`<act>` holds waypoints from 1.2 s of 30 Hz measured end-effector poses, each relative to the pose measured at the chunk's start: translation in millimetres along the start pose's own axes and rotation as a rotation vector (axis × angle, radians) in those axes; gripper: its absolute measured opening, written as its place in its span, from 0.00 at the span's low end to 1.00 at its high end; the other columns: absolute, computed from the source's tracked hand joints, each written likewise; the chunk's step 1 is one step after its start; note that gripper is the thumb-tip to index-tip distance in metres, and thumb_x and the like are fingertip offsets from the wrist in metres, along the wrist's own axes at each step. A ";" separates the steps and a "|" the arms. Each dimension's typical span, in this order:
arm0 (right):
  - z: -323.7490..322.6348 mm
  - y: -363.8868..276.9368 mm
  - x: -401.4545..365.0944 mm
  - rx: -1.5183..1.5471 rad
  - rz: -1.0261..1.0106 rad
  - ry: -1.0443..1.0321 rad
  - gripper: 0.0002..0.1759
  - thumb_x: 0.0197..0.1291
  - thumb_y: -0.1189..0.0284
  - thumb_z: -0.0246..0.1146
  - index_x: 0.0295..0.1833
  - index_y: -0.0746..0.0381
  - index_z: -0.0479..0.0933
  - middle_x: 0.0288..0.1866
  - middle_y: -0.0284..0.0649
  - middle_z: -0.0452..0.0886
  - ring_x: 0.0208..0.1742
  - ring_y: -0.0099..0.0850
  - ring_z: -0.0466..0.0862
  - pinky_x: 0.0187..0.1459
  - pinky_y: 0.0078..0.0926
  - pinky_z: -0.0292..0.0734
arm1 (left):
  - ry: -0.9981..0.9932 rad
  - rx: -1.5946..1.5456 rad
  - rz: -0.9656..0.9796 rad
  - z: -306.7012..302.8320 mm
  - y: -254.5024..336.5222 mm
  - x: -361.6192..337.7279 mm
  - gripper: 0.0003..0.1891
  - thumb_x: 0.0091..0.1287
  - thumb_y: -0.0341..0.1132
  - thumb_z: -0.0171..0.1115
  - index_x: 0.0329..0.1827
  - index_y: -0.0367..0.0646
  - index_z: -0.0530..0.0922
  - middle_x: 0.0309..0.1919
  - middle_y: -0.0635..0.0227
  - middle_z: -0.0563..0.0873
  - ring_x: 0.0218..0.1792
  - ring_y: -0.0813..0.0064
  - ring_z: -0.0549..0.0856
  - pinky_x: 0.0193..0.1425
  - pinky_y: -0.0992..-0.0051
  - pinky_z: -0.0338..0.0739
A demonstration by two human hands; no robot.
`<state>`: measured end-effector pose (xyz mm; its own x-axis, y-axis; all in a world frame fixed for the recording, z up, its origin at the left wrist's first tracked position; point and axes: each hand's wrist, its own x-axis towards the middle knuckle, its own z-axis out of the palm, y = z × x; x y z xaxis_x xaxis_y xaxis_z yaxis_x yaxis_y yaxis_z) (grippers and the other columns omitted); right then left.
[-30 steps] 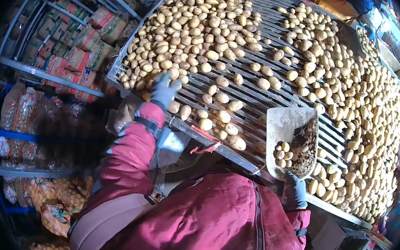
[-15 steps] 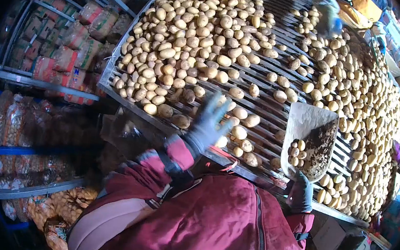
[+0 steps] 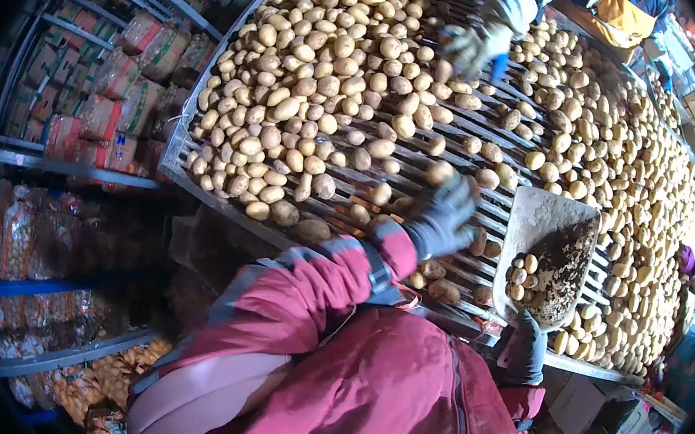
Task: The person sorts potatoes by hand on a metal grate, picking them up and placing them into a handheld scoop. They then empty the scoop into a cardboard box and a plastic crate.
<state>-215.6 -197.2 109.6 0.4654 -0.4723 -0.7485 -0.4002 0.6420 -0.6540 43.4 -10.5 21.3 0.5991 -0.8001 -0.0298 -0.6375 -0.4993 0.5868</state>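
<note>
My left hand, in a grey glove, reaches over the slatted table with its fingers apart. One pale potato lies right at its fingertips, and several more sit around the palm, partly hidden under it. My right hand, gloved too, is closed around the handle end of a worn scoop at the table's front edge. A few small potatoes rest inside the scoop, whose inner wall is caked with dirt.
A big potato heap covers the table's left, another its right. Across the table another person's gloved hand reaches over the slats. Metal racks hold filled sacks at left. An open cardboard box stands below right.
My left hand has swept right across the slats, and potatoes near it have shifted. The other person's hand has come further over the table. My right hand stays at the scoop.
</note>
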 end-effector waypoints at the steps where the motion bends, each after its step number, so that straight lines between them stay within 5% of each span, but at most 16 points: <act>1: 11.4 -1.6 -1.6 0.057 -0.066 0.074 0.16 0.69 0.59 0.65 0.41 0.63 0.82 0.26 0.37 0.80 0.22 0.26 0.79 0.24 0.24 0.75 | -0.173 0.300 0.092 11.8 21.7 0.3 0.41 0.64 0.59 0.65 0.77 0.47 0.70 0.80 0.47 0.61 0.81 0.39 0.53 0.84 0.43 0.45; 2: 10.4 -6.9 -1.8 0.054 -0.066 0.077 0.16 0.69 0.59 0.65 0.41 0.63 0.82 0.26 0.37 0.80 0.22 0.26 0.79 0.24 0.24 0.75 | -0.032 -0.004 0.109 18.1 37.9 -6.0 0.41 0.63 0.60 0.65 0.76 0.46 0.71 0.80 0.50 0.62 0.81 0.40 0.55 0.83 0.44 0.47; 5: -10.6 -7.3 8.4 -0.141 0.004 -0.046 0.18 0.70 0.57 0.63 0.40 0.64 0.82 0.22 0.36 0.79 0.18 0.26 0.77 0.20 0.25 0.73 | 0.240 -0.177 0.122 -10.7 27.0 -18.7 0.37 0.64 0.55 0.68 0.74 0.45 0.73 0.78 0.48 0.63 0.79 0.42 0.59 0.82 0.47 0.51; 7: -21.8 -0.7 16.5 -0.291 -0.068 -0.077 0.19 0.70 0.57 0.63 0.39 0.63 0.82 0.22 0.36 0.79 0.18 0.26 0.77 0.20 0.25 0.73 | 0.096 -0.194 -0.228 -83.6 -6.4 -36.8 0.33 0.65 0.44 0.71 0.73 0.46 0.73 0.76 0.48 0.67 0.78 0.46 0.61 0.82 0.51 0.55; 8: -26.2 -2.3 18.2 -0.443 -0.142 -0.111 0.19 0.71 0.56 0.62 0.38 0.63 0.82 0.21 0.36 0.78 0.18 0.26 0.77 0.20 0.25 0.72 | 0.089 -0.198 -0.219 -100.6 -44.6 -55.0 0.33 0.65 0.44 0.71 0.73 0.46 0.73 0.76 0.48 0.67 0.78 0.46 0.61 0.82 0.51 0.55; 10: -8.9 -17.4 4.9 -0.148 0.065 -0.062 0.20 0.66 0.54 0.66 0.43 0.63 0.82 0.24 0.36 0.80 0.18 0.26 0.77 0.21 0.25 0.73 | 0.386 0.219 -0.386 -103.4 -130.3 -90.3 0.36 0.67 0.47 0.70 0.76 0.43 0.70 0.76 0.47 0.66 0.78 0.46 0.61 0.82 0.52 0.55; 15: -34.1 -9.7 14.6 -0.074 0.045 -0.096 0.21 0.63 0.58 0.69 0.51 0.64 0.80 0.33 0.37 0.83 0.25 0.27 0.81 0.23 0.26 0.77 | 0.422 0.580 -0.732 -102.8 -160.3 -112.9 0.38 0.70 0.59 0.61 0.77 0.44 0.69 0.78 0.48 0.64 0.79 0.42 0.58 0.83 0.48 0.52; 19: -55.3 -2.7 24.3 -0.044 0.015 -0.047 0.23 0.62 0.60 0.70 0.56 0.65 0.79 0.40 0.36 0.84 0.29 0.26 0.83 0.26 0.27 0.80 | 0.265 0.418 -0.497 -62.6 -44.1 -86.8 0.38 0.68 0.59 0.63 0.76 0.47 0.70 0.78 0.52 0.65 0.80 0.42 0.56 0.83 0.45 0.46; 22: -76.3 4.7 31.4 0.077 0.011 -0.057 0.24 0.63 0.61 0.70 0.58 0.65 0.78 0.43 0.36 0.84 0.31 0.26 0.84 0.28 0.27 0.81 | 0.359 0.273 -0.121 -45.9 16.6 -68.1 0.32 0.65 0.51 0.69 0.70 0.47 0.77 0.71 0.54 0.73 0.75 0.47 0.65 0.81 0.48 0.54; 26: -99.2 -2.8 24.8 0.022 0.088 -0.103 0.25 0.63 0.64 0.70 0.60 0.66 0.77 0.45 0.36 0.84 0.34 0.28 0.85 0.30 0.28 0.82 | 0.353 0.065 -0.019 -21.4 3.2 -21.3 0.28 0.63 0.48 0.70 0.65 0.46 0.80 0.64 0.55 0.79 0.67 0.50 0.74 0.75 0.53 0.65; 30: -117.0 14.1 26.4 0.113 -0.099 -0.010 0.18 0.65 0.64 0.67 0.52 0.66 0.81 0.36 0.32 0.85 0.27 0.26 0.82 0.28 0.23 0.77 | 0.094 0.265 -0.191 18.1 -10.0 26.6 0.21 0.62 0.42 0.69 0.57 0.46 0.82 0.57 0.55 0.81 0.59 0.52 0.79 0.65 0.55 0.74; 34: -144.5 3.8 11.6 0.003 0.069 -0.045 0.19 0.66 0.65 0.66 0.54 0.68 0.82 0.44 0.38 0.86 0.38 0.27 0.85 0.41 0.27 0.80 | -0.111 0.483 -0.296 30.1 -2.3 52.1 0.18 0.60 0.41 0.69 0.52 0.46 0.83 0.56 0.56 0.81 0.57 0.51 0.80 0.63 0.56 0.77; 35: -139.3 -3.8 2.2 -0.123 -0.036 -0.119 0.18 0.67 0.63 0.65 0.53 0.67 0.82 0.42 0.38 0.86 0.36 0.26 0.85 0.38 0.26 0.80 | 0.224 0.636 0.030 122.0 -112.0 45.2 0.15 0.59 0.41 0.71 0.46 0.45 0.83 0.52 0.54 0.83 0.53 0.51 0.82 0.59 0.55 0.79; 36: -137.4 -8.0 -1.9 -0.249 -0.142 -0.195 0.18 0.67 0.62 0.65 0.52 0.66 0.83 0.40 0.38 0.86 0.33 0.26 0.84 0.35 0.25 0.79 | 0.224 0.641 0.029 113.5 -98.5 46.1 0.15 0.59 0.41 0.71 0.46 0.45 0.83 0.52 0.54 0.83 0.53 0.51 0.82 0.59 0.55 0.79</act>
<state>-321.7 -284.4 101.2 0.6625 -0.4069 -0.6290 -0.4899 0.3998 -0.7747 78.9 -36.0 -129.7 0.6193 -0.7625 0.1872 -0.7746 -0.6323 -0.0129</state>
